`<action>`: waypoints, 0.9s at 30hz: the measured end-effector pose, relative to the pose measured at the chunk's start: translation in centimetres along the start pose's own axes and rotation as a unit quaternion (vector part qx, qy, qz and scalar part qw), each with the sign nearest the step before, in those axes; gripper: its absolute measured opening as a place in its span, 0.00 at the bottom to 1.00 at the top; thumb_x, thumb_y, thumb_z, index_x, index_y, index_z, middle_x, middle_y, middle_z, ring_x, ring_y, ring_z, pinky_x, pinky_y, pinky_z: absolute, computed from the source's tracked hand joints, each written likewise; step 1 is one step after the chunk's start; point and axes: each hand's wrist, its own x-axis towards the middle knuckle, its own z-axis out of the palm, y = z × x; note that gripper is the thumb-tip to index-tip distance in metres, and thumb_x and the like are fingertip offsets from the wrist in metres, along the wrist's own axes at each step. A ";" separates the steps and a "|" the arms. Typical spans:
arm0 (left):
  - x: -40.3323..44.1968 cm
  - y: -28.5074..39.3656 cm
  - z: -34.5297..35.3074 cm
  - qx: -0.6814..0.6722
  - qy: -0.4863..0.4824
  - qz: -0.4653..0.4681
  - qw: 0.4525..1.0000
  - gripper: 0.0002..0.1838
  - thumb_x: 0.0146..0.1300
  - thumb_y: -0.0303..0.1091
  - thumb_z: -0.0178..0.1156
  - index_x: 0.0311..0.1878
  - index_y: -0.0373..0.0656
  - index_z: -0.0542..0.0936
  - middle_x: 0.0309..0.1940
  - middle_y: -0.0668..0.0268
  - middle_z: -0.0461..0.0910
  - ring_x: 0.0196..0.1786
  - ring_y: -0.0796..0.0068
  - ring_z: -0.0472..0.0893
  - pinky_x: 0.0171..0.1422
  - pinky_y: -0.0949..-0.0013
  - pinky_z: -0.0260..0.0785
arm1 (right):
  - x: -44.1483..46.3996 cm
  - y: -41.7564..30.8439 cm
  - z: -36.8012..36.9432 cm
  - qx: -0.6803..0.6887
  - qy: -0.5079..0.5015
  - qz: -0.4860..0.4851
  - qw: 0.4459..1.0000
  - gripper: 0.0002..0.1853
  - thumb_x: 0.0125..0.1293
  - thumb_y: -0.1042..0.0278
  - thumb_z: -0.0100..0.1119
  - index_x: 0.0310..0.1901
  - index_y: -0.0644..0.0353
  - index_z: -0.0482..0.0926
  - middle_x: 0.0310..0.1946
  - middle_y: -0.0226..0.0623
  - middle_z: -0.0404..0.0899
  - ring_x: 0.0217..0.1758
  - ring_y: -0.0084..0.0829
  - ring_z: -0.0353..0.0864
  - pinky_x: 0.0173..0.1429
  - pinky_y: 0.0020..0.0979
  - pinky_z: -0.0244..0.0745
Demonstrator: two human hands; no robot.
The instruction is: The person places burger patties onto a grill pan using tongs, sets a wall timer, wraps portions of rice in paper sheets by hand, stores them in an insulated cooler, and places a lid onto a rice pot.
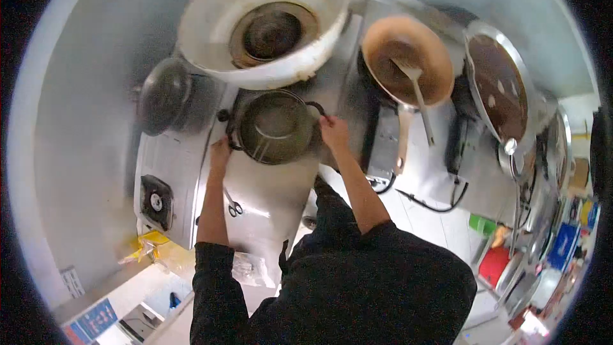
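Mid-scene, just near of the basin point(327, 16), the pot point(274, 126) is held by both hands over the steel counter point(274, 185). Whether it is rested or lifted can't be made out. The right hand point(334, 133) is curled round the right handle point(316, 108), fingers nearly closed. The left hand point(220, 151) is bunched at the left handle point(232, 141), fingers also mostly closed; exact finger placement is lost in blur.

Risks, best judgement:
- Tilt. If one handle is raised faster, the pot could be tipped toward the other side. Pale streaks are seen inside; liquid or glare can't be told. If liquid, a spill is likely.
- Slip. Handles are held bare-handed; if hot or greasy, grip could be lost. Heat isn't visible.
- Knock. The pot's far rim is placed right by the basin's near rim; any gap can't be judged. If the pot is pushed far, the basin could be bumped.
- Snag. On the right, the pan handle point(404, 137) of the brown pan point(396, 32) is pointed near, and the spatula point(418, 92) is hung over its rim. If the right arm point(361, 185) is swung right, either could be caught.
- Rocking. If the pot is set down on the scissors point(235, 209), near left, it could be unseated.
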 end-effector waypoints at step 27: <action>-82.0 -35.5 31.2 0.069 -0.001 -0.405 0.912 0.22 0.71 0.45 0.55 0.37 0.31 0.83 0.28 0.49 0.82 0.35 0.54 0.81 0.44 0.57 0.71 | -45.7 44.6 -34.8 -0.183 -0.413 0.302 0.840 0.15 0.65 0.58 0.62 0.44 0.62 0.81 0.36 0.37 0.86 0.35 0.29 0.86 0.38 0.30 0.81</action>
